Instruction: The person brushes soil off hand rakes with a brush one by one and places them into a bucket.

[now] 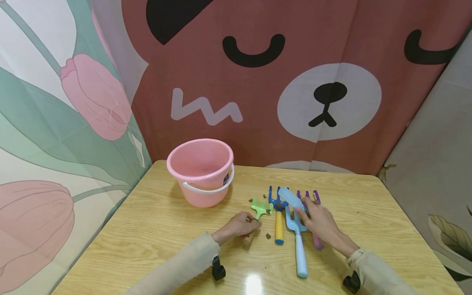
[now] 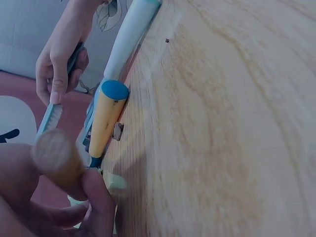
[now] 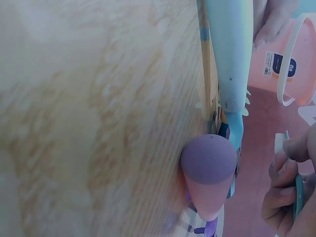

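My left hand (image 1: 239,225) grips the wooden handle (image 2: 61,163) of a small green hand rake (image 1: 261,208), whose tines lie near the tabletop. In my right hand (image 1: 323,223) is a light blue brush (image 1: 290,198), pinched with its head pointing left; white bristles (image 2: 55,116) show along it in the left wrist view. Beneath and beside the brush lie a blue rake with a yellow handle (image 1: 279,229), a light blue fork (image 1: 300,254) and a purple rake with a pink handle (image 3: 210,182), which the right hand partly hides.
A pink bucket (image 1: 197,200) with a white handle (image 1: 210,191) stands at the table's back left. Small brown crumbs (image 1: 268,236) are scattered among the tools on the wooden table (image 1: 147,237). A printed cloth (image 1: 254,90) hangs behind the table.
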Available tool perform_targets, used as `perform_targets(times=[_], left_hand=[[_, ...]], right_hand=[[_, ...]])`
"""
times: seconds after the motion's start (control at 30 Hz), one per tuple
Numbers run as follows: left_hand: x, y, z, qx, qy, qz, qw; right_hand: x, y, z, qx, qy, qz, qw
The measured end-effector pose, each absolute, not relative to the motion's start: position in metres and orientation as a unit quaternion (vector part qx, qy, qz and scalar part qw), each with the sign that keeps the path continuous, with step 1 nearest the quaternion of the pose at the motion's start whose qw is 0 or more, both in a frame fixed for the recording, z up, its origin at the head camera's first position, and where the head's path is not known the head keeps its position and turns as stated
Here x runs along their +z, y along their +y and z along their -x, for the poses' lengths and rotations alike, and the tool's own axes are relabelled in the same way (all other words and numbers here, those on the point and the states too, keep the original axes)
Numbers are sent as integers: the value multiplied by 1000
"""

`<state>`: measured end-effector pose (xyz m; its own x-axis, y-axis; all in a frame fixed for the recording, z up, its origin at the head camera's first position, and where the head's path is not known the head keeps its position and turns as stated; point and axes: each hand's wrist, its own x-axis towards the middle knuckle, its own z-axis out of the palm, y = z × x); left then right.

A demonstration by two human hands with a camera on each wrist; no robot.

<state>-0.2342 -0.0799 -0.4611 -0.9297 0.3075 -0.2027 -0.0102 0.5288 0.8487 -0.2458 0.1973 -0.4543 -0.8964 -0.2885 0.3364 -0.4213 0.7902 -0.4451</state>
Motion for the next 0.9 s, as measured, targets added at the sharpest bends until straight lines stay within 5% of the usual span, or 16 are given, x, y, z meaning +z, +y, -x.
perform_targets(times=[0.9], left_hand=[[-465,-78,235,654,731,-48,188]], right_hand=[[-452,197,242,268,-933,-201,134]])
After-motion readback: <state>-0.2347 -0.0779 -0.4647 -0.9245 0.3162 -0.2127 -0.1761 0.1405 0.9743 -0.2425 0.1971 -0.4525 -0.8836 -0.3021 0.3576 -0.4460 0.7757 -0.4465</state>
